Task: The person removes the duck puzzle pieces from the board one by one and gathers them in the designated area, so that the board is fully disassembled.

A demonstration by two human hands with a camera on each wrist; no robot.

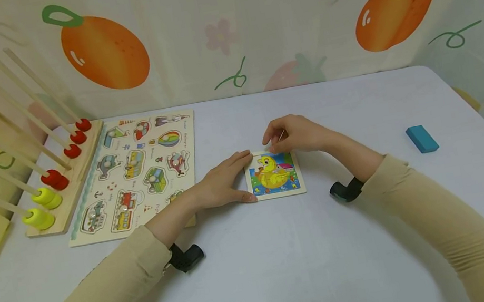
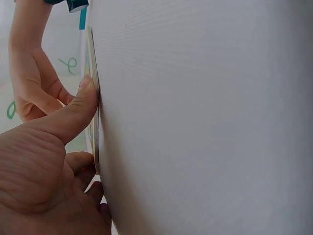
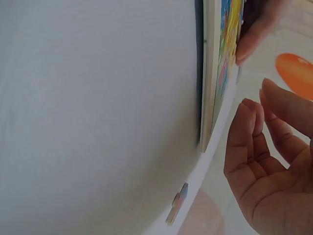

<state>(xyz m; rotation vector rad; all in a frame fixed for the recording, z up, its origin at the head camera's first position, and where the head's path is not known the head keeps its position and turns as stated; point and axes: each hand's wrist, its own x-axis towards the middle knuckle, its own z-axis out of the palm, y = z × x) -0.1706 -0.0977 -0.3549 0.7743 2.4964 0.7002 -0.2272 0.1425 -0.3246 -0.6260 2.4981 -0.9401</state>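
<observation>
No word or number can be read for certain. To the left of the left hand's [image 1: 218,182] fingers [image 1: 235,160], the board [image 1: 187,122] bears tiny print among its pictures: lettering beside the balloon [image 1: 169,139], farther out than the fingers, and beside the train [image 1: 121,218], about level with the thumb [image 1: 246,196], all too small to make out.

The head camera looks forward and down from six o'clock across the broad white tabletop [image 1: 281,272]. Both wrist views skim it closely, rolled sideways: tabletop towards three o'clock in the left, nine in the right. All share the square, pale-framed yellow-duck puzzle [image 1: 273,176].
</observation>
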